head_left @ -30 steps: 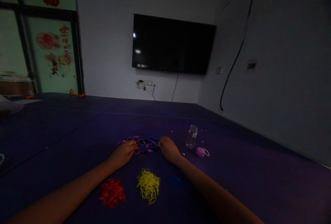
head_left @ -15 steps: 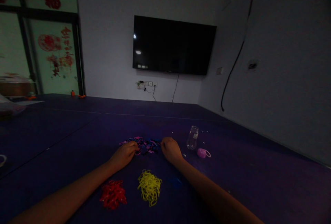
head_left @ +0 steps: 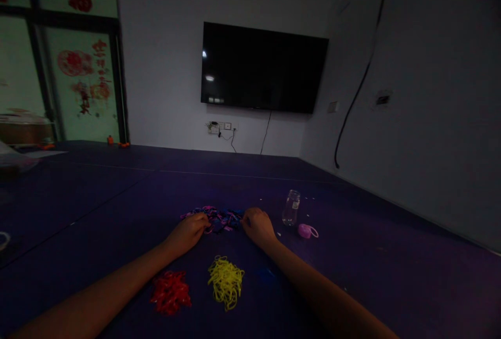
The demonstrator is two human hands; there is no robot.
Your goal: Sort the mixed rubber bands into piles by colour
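A loose mixed pile of pink, blue and dark rubber bands (head_left: 223, 219) lies on the purple tabletop, between my two hands. At its left edge, my left hand (head_left: 194, 227) has its fingers closed and pinched together on bands there. My right hand (head_left: 256, 224) rests against the right edge of the pile, fingers curled inward; what they hold is too small and dark to make out. Nearer to me are a heap of red rubber bands (head_left: 171, 292) and one of yellow rubber bands (head_left: 226, 281). A faint blue clump (head_left: 268, 274) lies beside my right forearm.
Right of my right hand stands a clear open bottle (head_left: 290, 208), with a pink looped cap (head_left: 306, 231) near it. Small white bits are scattered around them. At the far left lies a plastic bag (head_left: 15, 157). A television (head_left: 264, 68) hangs on the wall beyond.
My right fingers have shifted very slightly left at the pile's edge. My left hand and the heaps stay almost as they were.
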